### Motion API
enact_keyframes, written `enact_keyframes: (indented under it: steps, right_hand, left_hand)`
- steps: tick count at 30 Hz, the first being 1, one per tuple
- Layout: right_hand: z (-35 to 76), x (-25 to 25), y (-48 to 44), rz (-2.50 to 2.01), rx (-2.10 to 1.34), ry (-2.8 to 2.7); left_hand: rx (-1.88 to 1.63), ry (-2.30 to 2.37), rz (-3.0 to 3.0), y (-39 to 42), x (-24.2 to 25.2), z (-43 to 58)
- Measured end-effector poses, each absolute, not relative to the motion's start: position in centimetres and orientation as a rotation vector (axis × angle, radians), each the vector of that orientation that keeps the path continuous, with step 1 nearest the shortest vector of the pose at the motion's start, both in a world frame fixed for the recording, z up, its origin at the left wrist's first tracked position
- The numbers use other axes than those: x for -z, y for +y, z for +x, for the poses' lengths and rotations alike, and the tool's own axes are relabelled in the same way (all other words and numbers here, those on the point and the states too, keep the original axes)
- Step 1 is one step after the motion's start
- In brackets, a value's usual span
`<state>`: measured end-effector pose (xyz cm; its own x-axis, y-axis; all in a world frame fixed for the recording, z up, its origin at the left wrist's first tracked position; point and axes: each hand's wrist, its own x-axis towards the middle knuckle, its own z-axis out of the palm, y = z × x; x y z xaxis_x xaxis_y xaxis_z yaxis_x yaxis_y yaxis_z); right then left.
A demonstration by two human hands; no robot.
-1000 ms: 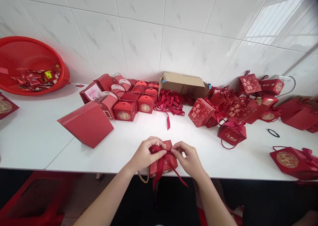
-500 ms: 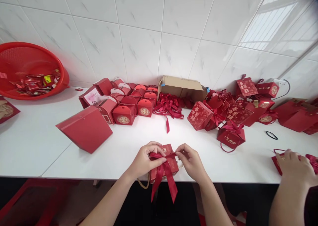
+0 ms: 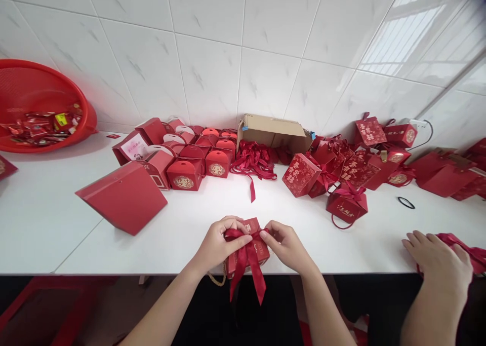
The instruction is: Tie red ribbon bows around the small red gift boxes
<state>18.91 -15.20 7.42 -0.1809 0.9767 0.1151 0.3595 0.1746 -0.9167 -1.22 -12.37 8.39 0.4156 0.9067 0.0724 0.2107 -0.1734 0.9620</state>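
A small red gift box (image 3: 262,253) with gold print lies at the table's front edge. A dark red satin ribbon (image 3: 255,272) is tied over it in a bow, its two tails hanging past the edge. My left hand (image 3: 222,244) pinches the bow's left loop, thumb close to the knot. On the other side, my right hand (image 3: 285,243) grips the right loop between thumb and fingers. Part of a gold twisted cord handle (image 3: 216,280) shows below my left hand. The fingers hide much of the knot and the box's sides.
Behind stand rows of red boxes (image 3: 185,175), a pile of ribbons (image 3: 253,158) and a cardboard box (image 3: 271,124). A larger red box (image 3: 123,196) and a red basket (image 3: 89,115) are left. Finished-looking bow boxes (image 3: 347,204) and a co-worker's hand (image 3: 436,257) are right.
My right thumb and fingers have moved in closer to the knot, and the right loop looks fuller. The view has shifted slightly right. The co-worker's hand has flattened over its red item.
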Motion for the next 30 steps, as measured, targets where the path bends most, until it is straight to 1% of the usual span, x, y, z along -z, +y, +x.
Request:
enact_keyframes:
  steps: [7,19,26,30]
  right_hand:
    - [18.8,-7.3,-15.0,-1.208,-1.028,-1.609]
    - [19.4,-6.5,-14.8,-1.213,-0.83,-1.624]
    - [19.5,-6.5,-14.9,-1.213,-0.909,-1.595]
    - [19.5,-6.7,-15.0,-1.198,-0.911,-1.605]
  left_hand:
    - [-0.867,0.983,1.67,-12.1,-7.7,-1.1]
    - [-0.884,0.968,1.636,-12.0,-7.7,-1.1]
    - [-0.826,0.929,1.601,-11.9,-8.6,-1.2]
    - [-0.859,0.951,1.57,-11.9,-8.5,-1.0]
